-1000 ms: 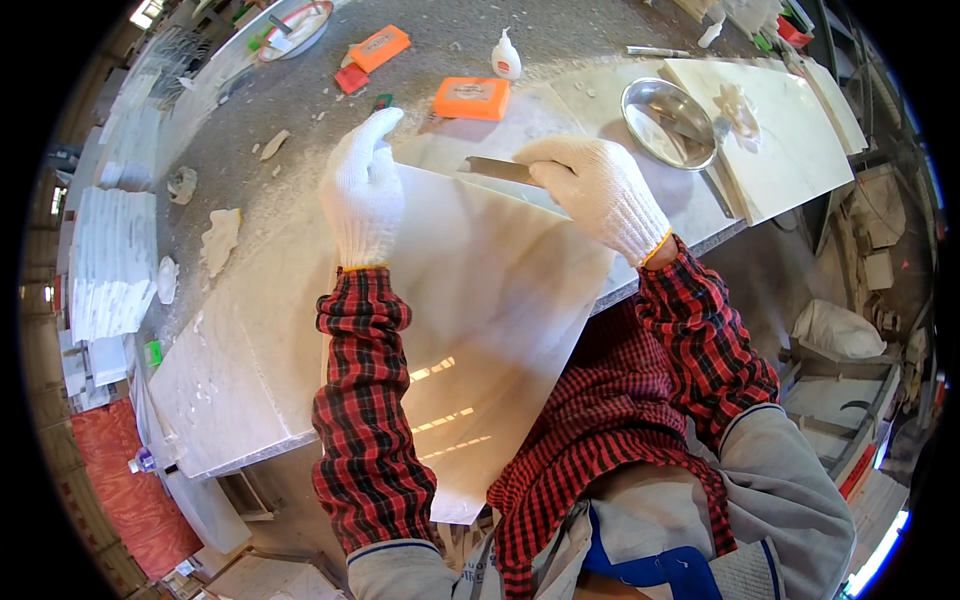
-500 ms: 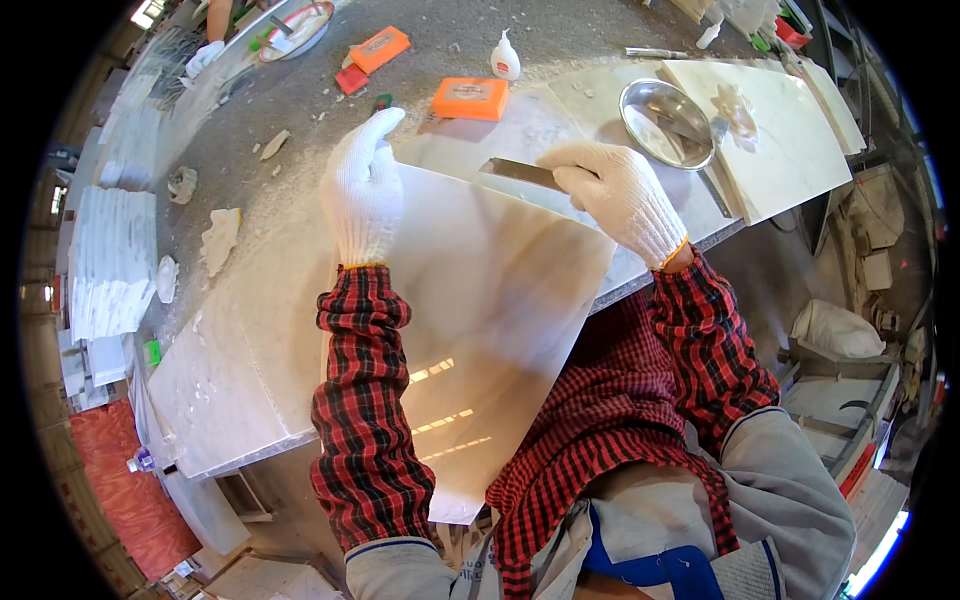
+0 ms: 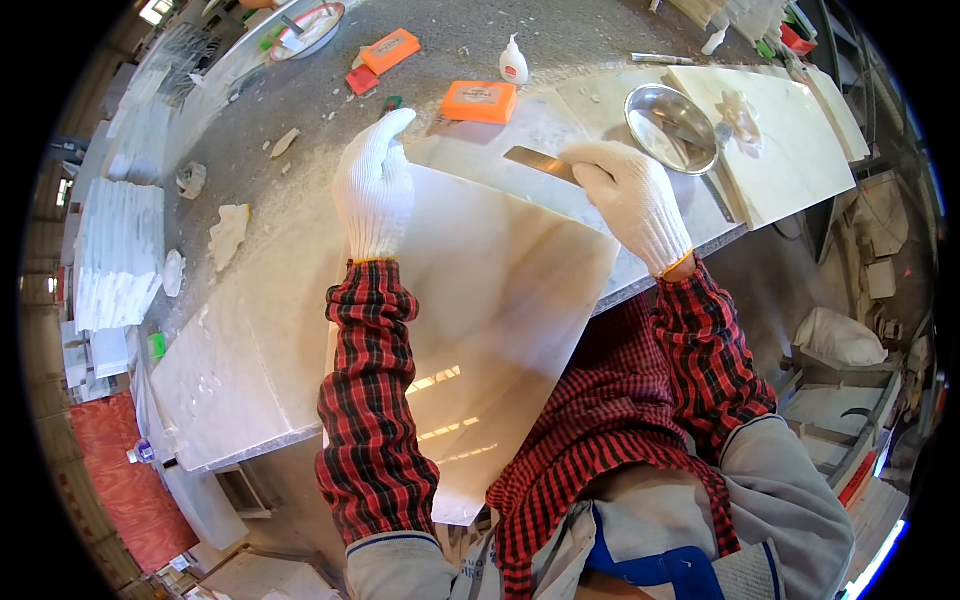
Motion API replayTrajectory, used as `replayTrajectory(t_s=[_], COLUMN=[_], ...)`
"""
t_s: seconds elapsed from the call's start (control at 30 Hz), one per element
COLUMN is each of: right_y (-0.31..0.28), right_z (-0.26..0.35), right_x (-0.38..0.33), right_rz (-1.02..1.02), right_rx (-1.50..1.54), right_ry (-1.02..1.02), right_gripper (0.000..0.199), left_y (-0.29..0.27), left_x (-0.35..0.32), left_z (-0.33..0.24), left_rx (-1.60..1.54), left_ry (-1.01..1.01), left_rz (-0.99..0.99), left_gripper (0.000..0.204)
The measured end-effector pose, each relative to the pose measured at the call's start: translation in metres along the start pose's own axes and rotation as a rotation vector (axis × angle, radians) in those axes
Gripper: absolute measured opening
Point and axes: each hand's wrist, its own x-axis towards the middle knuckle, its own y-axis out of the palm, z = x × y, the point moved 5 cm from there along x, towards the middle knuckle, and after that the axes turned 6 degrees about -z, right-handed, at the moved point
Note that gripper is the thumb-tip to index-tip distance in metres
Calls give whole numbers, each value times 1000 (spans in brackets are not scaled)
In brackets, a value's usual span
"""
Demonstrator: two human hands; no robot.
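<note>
A pale, polished marble slab [image 3: 490, 290] with a brown-tinted edge lies at a slant before me, jutting past the bench's near edge. My left hand [image 3: 373, 190], in a white knit glove, is closed on its far left corner, fingers together; the fingertips' contact is partly hidden. My right hand [image 3: 625, 195], gloved alike, is closed around a flat metal scraper blade [image 3: 538, 163], its grip end hidden in the fist. The blade points left, just beyond the slab's far edge, and I cannot tell whether it touches.
A steel bowl [image 3: 671, 128] sits right of my right hand, beside stacked slabs [image 3: 770, 160]. Past the blade are an orange box [image 3: 479, 102], a white squeeze bottle [image 3: 513, 62] and another orange box [image 3: 390, 50]. Stone scraps [image 3: 229, 235] and stacked strips [image 3: 120, 255] lie left.
The scraper blade has shifted slightly right and turned, its face now showing brownish. My left hand keeps its hold on the slab. Another person's hand at the upper left has mostly left view.
</note>
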Motion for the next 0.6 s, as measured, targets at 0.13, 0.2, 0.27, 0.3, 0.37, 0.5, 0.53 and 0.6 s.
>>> replayTrajectory(t_s=[0.13, 0.2, 0.27, 0.3, 0.37, 0.5, 0.53, 0.6], right_y=[23, 39, 51, 54, 56, 55, 55, 55], right_z=[-29, -30, -33, -33, -28, -32, -32, -37], right_x=[-20, -25, -28, -28, -30, -30, -31, -31], right_rz=[-61, -167, -236, -266, -259, -295, -304, -298], right_rx=[208, 151, 52, 8, -2, 48, 55, 43], right_ry=[223, 145, 108, 90, 68, 42, 28, 54], right_gripper=[23, 22, 21, 21, 20, 20, 20, 20], left_y=[0, 0, 2, 3, 6, 20, 24, 31], left_x=[2, 3, 2, -6, -35, -99, -108, -106], left_z=[-13, -18, -28, -39, -54, -93, -97, -97], left_rx=[107, 199, 304, 371, 342, 213, 248, 423], left_ry=[91, 172, 256, 295, 395, 555, 540, 537], left_rz=[-25, -53, -53, -36, 71, 588, 698, 913], left_gripper=[30, 31, 34, 34, 39, 58, 60, 68])
